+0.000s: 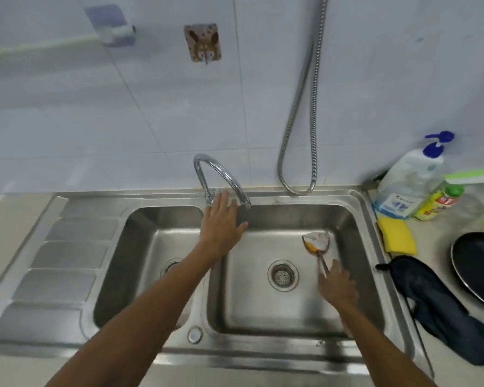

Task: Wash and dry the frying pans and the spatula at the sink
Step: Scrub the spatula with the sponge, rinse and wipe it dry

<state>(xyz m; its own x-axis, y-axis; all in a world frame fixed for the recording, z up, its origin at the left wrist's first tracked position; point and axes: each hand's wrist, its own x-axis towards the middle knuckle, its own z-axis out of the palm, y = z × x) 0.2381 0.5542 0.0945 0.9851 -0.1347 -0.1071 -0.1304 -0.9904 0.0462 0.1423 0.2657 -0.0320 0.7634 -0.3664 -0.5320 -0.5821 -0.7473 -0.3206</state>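
Right hand (337, 284) grips the thin metal handle of the spatula (316, 243) (blade smeared orange) in the steel sink (333, 197). Left hand (222, 222), spread open, is at the curved chrome tap (221, 174). The pump bottle (405, 185) reads "Kos…".

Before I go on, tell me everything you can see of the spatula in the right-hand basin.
The spatula looks like metal: a broad, flat blade on a thin, straight handle. The blade is smeared with orange-yellow residue and whitish streaks, so it looks unwashed. It lies low in the right basin, blade toward the back right corner, handle running toward the person. The right hand holds the handle's near part, hiding its end. Whether the blade touches the basin floor I cannot tell.
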